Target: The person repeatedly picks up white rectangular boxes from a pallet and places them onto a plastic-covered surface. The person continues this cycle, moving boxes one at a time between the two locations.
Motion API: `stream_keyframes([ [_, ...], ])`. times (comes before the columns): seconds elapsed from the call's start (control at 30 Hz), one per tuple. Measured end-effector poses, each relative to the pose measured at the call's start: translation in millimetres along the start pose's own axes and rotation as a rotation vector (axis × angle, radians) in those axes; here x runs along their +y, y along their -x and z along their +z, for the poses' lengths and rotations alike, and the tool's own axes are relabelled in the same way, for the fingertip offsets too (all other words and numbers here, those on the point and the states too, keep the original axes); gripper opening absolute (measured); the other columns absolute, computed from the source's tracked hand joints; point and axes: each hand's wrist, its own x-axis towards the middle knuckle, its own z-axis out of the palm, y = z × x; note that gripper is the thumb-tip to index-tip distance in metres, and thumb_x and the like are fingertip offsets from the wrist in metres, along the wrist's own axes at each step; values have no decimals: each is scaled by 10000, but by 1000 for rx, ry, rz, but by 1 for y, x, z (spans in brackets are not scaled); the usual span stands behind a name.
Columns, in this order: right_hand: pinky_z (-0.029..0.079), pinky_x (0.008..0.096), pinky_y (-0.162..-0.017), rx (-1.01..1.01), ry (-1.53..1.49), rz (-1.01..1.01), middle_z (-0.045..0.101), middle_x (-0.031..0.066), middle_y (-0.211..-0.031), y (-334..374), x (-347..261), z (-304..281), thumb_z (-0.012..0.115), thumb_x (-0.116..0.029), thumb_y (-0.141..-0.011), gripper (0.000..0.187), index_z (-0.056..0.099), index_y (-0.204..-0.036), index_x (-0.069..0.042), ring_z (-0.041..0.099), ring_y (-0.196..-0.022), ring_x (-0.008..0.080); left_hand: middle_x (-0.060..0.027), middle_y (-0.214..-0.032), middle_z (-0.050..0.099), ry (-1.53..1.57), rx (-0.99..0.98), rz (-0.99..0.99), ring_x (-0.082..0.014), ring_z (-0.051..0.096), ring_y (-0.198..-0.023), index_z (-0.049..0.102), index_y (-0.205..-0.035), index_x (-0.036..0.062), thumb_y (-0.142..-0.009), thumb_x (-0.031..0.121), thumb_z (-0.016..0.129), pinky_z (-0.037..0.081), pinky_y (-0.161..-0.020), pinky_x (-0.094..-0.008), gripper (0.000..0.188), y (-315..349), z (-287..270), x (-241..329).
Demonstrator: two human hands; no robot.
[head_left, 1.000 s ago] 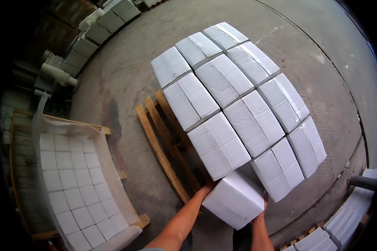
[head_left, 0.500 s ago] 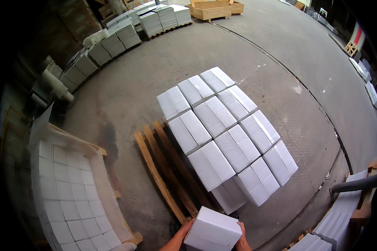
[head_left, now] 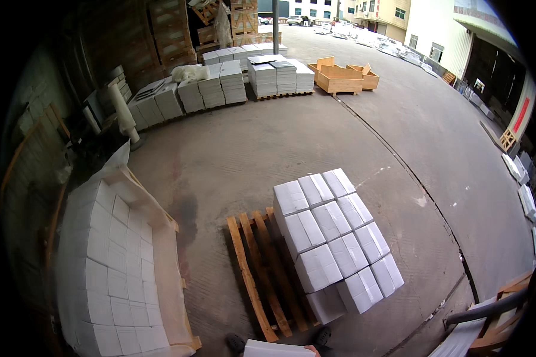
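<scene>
At the lower edge a white cardboard box [head_left: 274, 348] is only partly in view, just in front of my feet. A small part of my right hand [head_left: 312, 351] shows against the right side of this box, gripping it. My left hand is out of sight below the picture. Ahead, a stack of white cardboard boxes [head_left: 333, 220] covers the right part of a wooden pallet [head_left: 250, 279], whose left slats are bare. At the near end of the stack one lower box [head_left: 326, 304] shows its top.
To the left stands a wrapped crate of white boxes [head_left: 116, 268]. Far off are pallets of stacked pale slabs [head_left: 205, 89] and wooden crates [head_left: 339, 77]. A dark pipe [head_left: 488, 310] and pale sheets [head_left: 464, 342] lie at the lower right. My shoes [head_left: 235, 342] stand by the pallet.
The view has tilted up, so the stack and pallet sit lower and buildings outside show. The held box has dropped mostly below the edge, and my left hand has gone out of view.
</scene>
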Motion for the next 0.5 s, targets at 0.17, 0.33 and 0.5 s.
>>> stream_keyframes([
  [0.17, 477, 374, -789, 121, 137, -48, 625, 110, -948, -19, 31, 51, 490, -323, -848, 365, 585, -1038, -26, 589, -873, 256, -98, -968, 652, -24, -80, 135, -165, 624, -815, 635, -1082, 40, -908, 432, 505, 497, -722, -303, 448, 13, -52, -24],
  [0.33, 484, 363, -767, 83, 317, -102, 608, 96, -923, -64, 91, 125, 499, -287, -852, 317, 574, -1031, -36, 581, -858, 245, -213, -1047, 635, -145, 77, 354, -307, 596, -1018, 639, -1018, -28, -851, 607, 424, 447, -816, -362, 691, -48, -164, -50],
  [0.5, 491, 352, -745, -61, 493, -223, 591, 82, -898, -88, 127, 155, 509, -250, -857, 269, 564, -1024, -47, 574, -843, 235, -233, -994, 641, -51, 125, 482, -318, 626, -935, 639, -1005, -45, -872, 605, 383, 456, -797, -379, 711, 17, -231, -19],
])
